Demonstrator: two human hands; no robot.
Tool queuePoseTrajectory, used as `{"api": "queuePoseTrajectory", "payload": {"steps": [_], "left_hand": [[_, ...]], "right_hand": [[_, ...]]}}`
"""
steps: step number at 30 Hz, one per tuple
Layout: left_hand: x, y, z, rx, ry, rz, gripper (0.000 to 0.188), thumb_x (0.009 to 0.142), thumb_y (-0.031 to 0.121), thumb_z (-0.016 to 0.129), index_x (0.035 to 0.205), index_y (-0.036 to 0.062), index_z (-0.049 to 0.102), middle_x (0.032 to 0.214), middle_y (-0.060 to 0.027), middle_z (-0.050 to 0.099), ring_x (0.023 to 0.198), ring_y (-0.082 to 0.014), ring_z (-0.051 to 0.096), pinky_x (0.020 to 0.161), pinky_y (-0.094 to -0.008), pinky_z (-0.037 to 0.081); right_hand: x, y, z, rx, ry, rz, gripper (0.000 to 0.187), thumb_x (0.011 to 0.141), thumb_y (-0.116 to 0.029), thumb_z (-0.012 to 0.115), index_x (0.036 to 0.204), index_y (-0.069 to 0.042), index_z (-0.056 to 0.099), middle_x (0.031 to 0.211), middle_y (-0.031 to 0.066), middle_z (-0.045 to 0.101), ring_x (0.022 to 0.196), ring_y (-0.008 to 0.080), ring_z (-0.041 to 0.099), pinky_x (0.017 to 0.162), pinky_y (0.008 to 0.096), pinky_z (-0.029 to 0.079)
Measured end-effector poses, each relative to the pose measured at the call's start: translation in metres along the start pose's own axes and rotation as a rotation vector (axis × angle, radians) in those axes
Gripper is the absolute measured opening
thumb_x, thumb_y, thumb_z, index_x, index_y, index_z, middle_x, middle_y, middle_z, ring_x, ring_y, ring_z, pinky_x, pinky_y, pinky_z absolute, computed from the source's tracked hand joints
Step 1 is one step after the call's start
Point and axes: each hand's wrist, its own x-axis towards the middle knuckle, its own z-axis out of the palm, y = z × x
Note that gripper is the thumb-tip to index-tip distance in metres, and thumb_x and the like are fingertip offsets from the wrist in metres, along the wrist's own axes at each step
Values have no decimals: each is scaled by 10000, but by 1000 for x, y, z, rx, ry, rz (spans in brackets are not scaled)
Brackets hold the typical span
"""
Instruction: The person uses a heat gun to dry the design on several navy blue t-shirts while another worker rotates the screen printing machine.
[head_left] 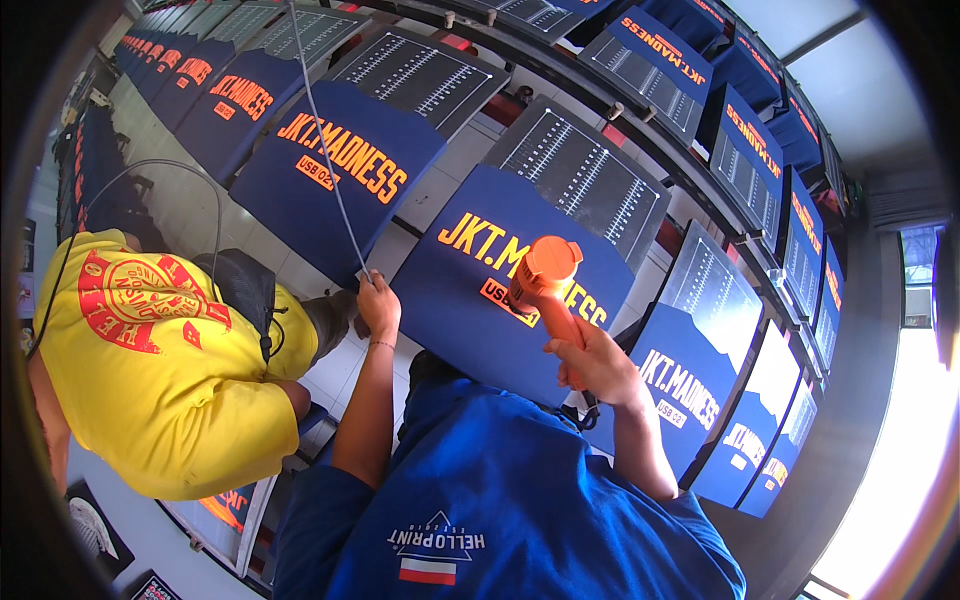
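In front of me a navy printed shirt panel [445, 265] lies over a dark board with white ruler marks. My right hand [603, 368] grips the handle of an orange heat gun [548, 268], which is held above the panel and covers part of its orange lettering. My left hand [378, 303] is closed around the lower end of a thin grey cord [328, 150], drawn nearly straight up to the top edge. This hand is between the near panel and another navy printed panel [300, 210] to its left.
Close on my left a person in a yellow shirt [150, 370] bends forward. Rows of boards with navy panels stretch to the far left and right, and a second bank [650, 75] stands behind a dark rail. A looped dark cable [215, 190] hangs near the person. Bright window light enters at right.
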Motion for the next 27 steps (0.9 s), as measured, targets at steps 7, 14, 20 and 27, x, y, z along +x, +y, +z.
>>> {"api": "queuePoseTrajectory", "payload": {"steps": [7,14,20,27], "left_hand": [[-4,0,-3,-1,26,46,431,1063,265,387,1073,-95,625,1026,-329,684,977,-507,645,882,-526,502],[-9,7,-12,-40,-3,26,443,1065,265,386,1125,-112,611,1063,-320,686,1010,-490,653,911,-507,511],[-11,11,-13,-3,-10,-9,456,1069,273,378,1137,-113,612,1099,-313,685,1034,-479,654,938,-493,509],[-6,-2,-6,-20,-10,35,483,1077,294,371,1184,-120,595,1179,-330,649,1107,-491,617,991,-487,476]], "right_hand": [[-12,5,-2,-18,46,-13,337,978,-243,638,1156,33,562,692,66,622,590,121,617,533,256,484],[-30,6,-7,-6,33,7,339,982,-243,635,1167,33,571,702,63,626,607,118,622,546,260,486],[-35,17,-13,10,44,2,335,980,-231,625,1178,33,568,726,63,625,622,122,628,558,265,497],[-42,26,-17,16,76,12,336,974,-234,625,1166,35,563,729,66,624,618,126,624,560,274,499]]}}
